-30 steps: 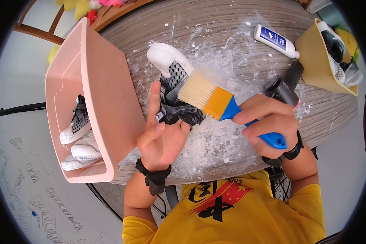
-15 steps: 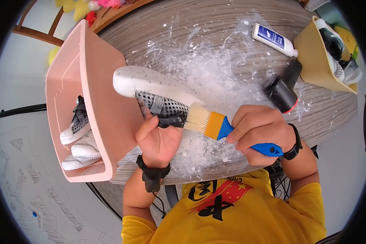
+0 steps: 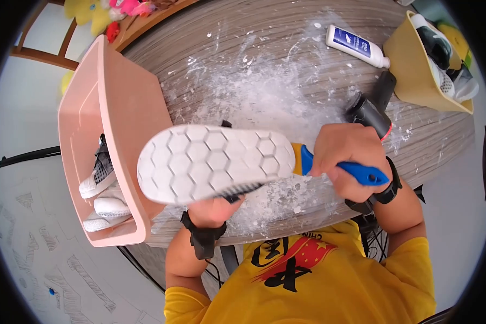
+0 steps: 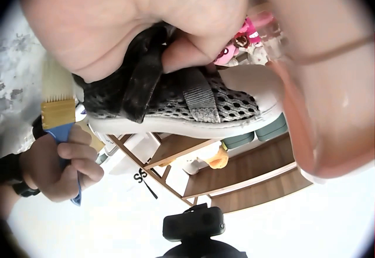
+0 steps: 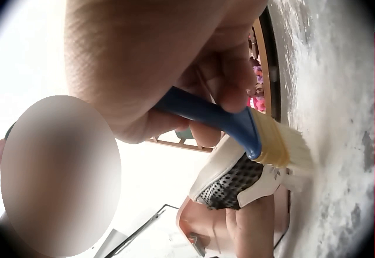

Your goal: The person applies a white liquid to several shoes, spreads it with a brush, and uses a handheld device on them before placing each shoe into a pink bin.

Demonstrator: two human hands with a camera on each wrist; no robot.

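Note:
My left hand (image 3: 215, 210) grips a mesh shoe with dark straps, its white hexagon-patterned sole (image 3: 216, 162) facing the head camera. In the left wrist view the thumb goes into the opening of the shoe (image 4: 234, 102), beside a dark strap (image 4: 143, 85). Curled round the blue handle (image 3: 364, 173) of a brush is my right hand (image 3: 351, 159). The sole hides the bristles in the head view; the right wrist view shows the pale bristles (image 5: 299, 149) beside the heel of the shoe (image 5: 231, 182).
A pink bin (image 3: 140, 102) with shoes stands at the left. On the powder-dusted table (image 3: 243, 54) lie a white bottle (image 3: 356, 46) and a black device (image 3: 371, 113), with a yellow bin (image 3: 410, 65) of shoes at the right.
My left hand has turned the shoe over, from its upper to its sole facing the head camera, toe swung left. The brush in my right hand has shifted right, its bristles now behind the shoe.

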